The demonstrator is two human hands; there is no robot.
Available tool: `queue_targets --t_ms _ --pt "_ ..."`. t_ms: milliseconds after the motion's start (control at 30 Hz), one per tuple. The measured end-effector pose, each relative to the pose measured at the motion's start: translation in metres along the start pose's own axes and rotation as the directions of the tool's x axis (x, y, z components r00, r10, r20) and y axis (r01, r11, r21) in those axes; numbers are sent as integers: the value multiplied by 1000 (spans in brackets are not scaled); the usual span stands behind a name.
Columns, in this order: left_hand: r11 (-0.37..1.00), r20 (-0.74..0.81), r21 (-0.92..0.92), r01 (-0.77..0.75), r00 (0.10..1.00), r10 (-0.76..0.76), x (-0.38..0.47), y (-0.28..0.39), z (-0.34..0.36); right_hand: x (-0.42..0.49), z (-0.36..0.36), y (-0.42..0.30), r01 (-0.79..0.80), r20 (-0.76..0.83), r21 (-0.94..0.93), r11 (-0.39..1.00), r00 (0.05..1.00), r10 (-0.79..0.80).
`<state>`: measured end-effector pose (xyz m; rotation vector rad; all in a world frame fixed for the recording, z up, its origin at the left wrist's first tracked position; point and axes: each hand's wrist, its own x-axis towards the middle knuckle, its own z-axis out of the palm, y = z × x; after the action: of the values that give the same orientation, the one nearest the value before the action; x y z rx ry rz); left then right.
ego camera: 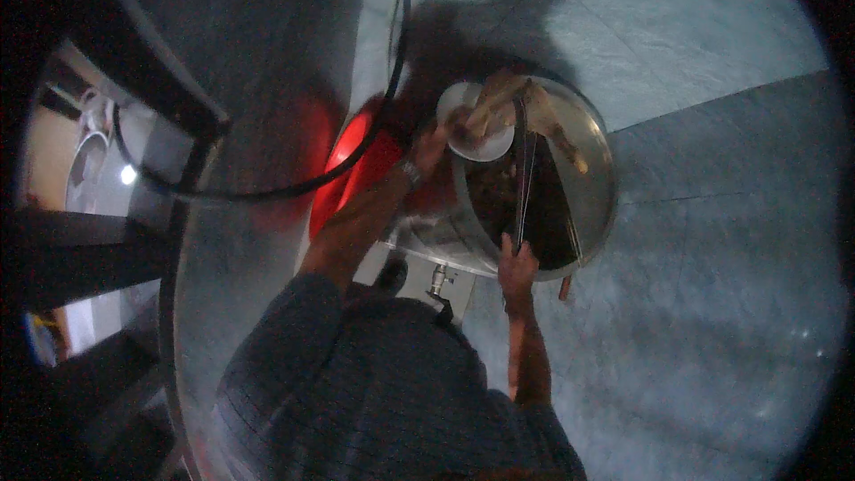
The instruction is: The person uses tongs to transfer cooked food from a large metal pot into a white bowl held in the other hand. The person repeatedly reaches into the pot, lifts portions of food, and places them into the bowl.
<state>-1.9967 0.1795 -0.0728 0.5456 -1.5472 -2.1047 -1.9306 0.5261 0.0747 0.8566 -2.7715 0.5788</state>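
My left hand grips the rim of a white bowl, held over the left edge of a big round metal pot. My right hand is closed on the near end of long metal tongs, which reach across the pot. At their far end is a pale brown piece of food, perhaps meat or poultry, partly over the bowl; its exact kind is unclear. Dark liquid or food lies in the pot. A thin stick-like tool with a brown handle leans over the near right rim.
A metal tap valve sticks out low on the near side of the pot. A bright red object stands left of it. A black hose loops across the left. Grey tiled floor lies right. Dark frames stand far left.
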Motion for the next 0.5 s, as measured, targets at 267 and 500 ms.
queue_targets --t_ms 267,500 --pt "950 7 208 235 970 -241 -38 56 33 -17 14 30 -177 45 36 984 983 176" --pt "1000 19 -15 1 1000 -1 -19 2 18 -10 3 12 -20 -12 -79 997 1000 19"
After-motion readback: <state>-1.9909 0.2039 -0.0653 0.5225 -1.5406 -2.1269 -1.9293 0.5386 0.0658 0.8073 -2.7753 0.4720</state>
